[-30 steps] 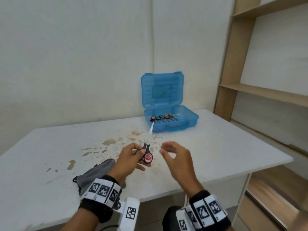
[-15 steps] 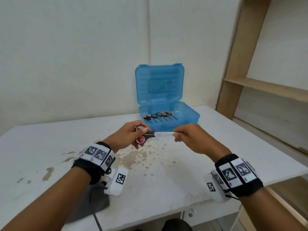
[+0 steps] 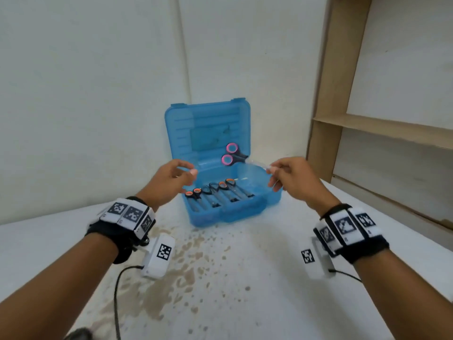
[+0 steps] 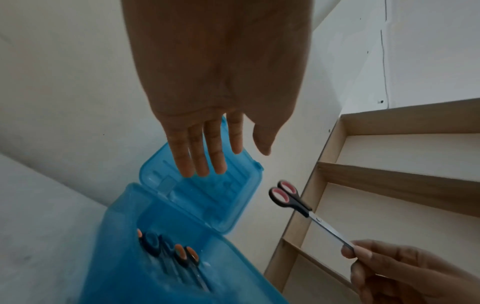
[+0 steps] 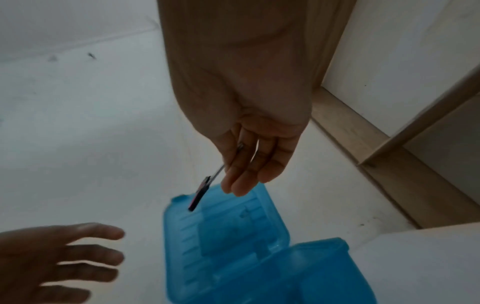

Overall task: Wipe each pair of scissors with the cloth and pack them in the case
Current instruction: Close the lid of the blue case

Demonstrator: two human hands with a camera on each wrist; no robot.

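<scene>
Right hand: the right hand (image 3: 291, 179) pinches the blade tip of the pink-handled scissors (image 3: 232, 154) between thumb and fingertips; the other fingers are loosely curled.
Left hand: the left hand (image 3: 169, 181) hangs in the air at the near left of the case, fingers straight and slightly spread, holding nothing.
Pink-handled scissors: black plastic handles with two oval loops lined in pink, slim bright metal blades closed together. They are held in the air over the case's tray, loops pointing left in front of the raised lid, blades running right to the right hand.
Case: the case (image 3: 245, 209) is translucent blue plastic with rounded corners and stands at the far side of the worktop. Its ribbed lid (image 3: 208, 123) stands upright behind the shallow tray.
Packed scissors: three more pairs (image 3: 213, 192) lie side by side in the left part of the tray, loops toward the far left. Two pairs have orange-lined loops, and the pair between them is dark.
Worktop: the worktop (image 3: 282, 278) is smooth and white, with brown blotches and specks spread over the area near the case.
Shelf: a pale wood-grain shelf unit (image 3: 326, 119) with flat boards stands at the right.
Wrists: black bands with white square-patterned marker blocks wrap both wrists.
</scene>
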